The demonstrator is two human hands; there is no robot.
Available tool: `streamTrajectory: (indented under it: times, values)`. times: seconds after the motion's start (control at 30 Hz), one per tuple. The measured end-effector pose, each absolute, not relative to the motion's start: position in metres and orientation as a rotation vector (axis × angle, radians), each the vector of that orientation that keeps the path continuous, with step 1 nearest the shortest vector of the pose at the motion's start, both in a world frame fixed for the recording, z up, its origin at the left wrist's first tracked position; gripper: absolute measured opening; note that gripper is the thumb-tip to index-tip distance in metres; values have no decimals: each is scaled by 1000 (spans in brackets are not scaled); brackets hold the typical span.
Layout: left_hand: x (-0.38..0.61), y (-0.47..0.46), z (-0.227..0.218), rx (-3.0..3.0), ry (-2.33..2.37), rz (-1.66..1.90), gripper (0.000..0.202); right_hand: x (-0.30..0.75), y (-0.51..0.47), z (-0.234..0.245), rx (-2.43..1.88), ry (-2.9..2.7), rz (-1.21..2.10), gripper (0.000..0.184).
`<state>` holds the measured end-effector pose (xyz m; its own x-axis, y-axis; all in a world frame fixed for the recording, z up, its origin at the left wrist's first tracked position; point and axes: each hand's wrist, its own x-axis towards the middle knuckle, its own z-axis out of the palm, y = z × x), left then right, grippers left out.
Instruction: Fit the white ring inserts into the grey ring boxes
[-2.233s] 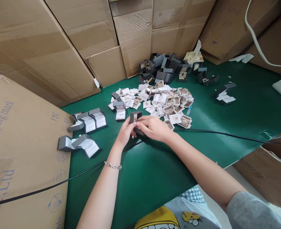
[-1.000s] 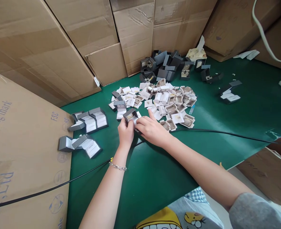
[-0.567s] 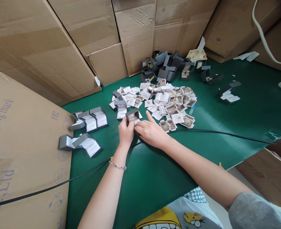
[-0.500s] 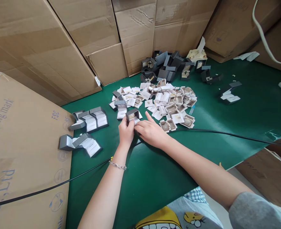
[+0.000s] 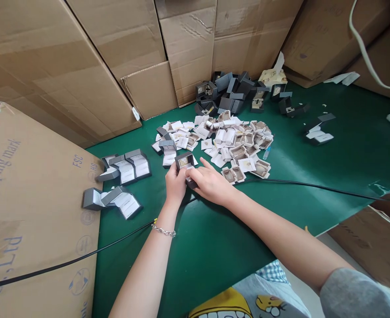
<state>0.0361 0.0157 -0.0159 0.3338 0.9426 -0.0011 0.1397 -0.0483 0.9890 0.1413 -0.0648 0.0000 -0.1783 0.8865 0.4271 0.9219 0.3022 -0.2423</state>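
A small dark grey jewelry box (image 5: 183, 159) stands open in front of me, its lid raised and a light lining showing inside. My left hand (image 5: 175, 184) is closed around its left side, thumb over the front. From the right, my right hand (image 5: 211, 183) grips the box, its fingers bent at the inside and one finger raised. The fingertips inside the box are partly hidden. Just beyond lies a heap of white and beige box inserts (image 5: 230, 135). Another open grey box (image 5: 167, 152) touches the heap's left edge.
Several open grey boxes (image 5: 133, 163) lie at left beside a big carton (image 5: 43, 212). Dark boxes (image 5: 236, 90) are piled at the back by a tissue pack (image 5: 273, 76). One open box (image 5: 320, 129) lies at right. A black cable (image 5: 297, 184) crosses the green table (image 5: 215, 247).
My right hand's fingers have shifted slightly up and into the jewelry box. The left hand keeps its hold, with the box nearly in the same place.
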Motion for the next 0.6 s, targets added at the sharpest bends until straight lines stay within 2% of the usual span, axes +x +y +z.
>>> streamTrajectory:
  times: [0.23,0.6]
  values:
    - [38,19,-25,1361,991,951,25,140,-64,0,-1616,-2169,-254,24]
    - [42,17,-23,1125,899,953,29,133,-65,5,-1641,-2254,-472,38]
